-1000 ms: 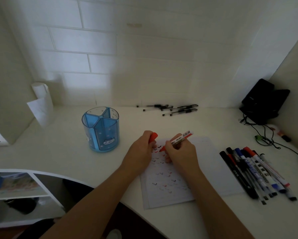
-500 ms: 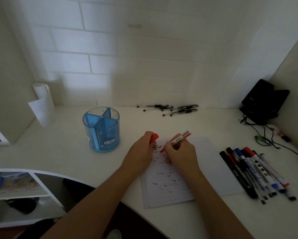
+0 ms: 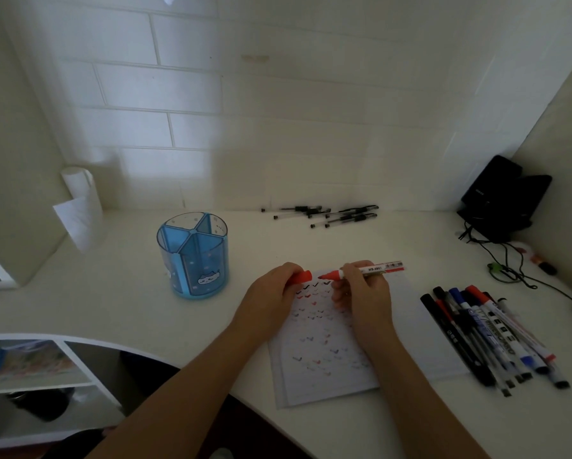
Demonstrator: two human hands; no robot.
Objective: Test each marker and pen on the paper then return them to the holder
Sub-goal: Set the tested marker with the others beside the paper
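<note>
On the white desk (image 3: 119, 293), above the paper (image 3: 314, 352), our right hand (image 3: 364, 293) pinches the red marker (image 3: 374, 269) while our left hand (image 3: 271, 293) grips its cap (image 3: 303, 277).

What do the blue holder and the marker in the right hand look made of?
The blue holder: probably translucent glossy plastic; inner dividers show through its wall. The marker in the right hand: apparently smooth plastic barrel with printed label. The left hand holds its red cap.

Translucent blue plastic holder (image 3: 193, 256); matt white paper (image 3: 324, 339); smooth white desk (image 3: 119, 299), apparently laminate; glossy plastic marker (image 3: 374, 269).
</note>
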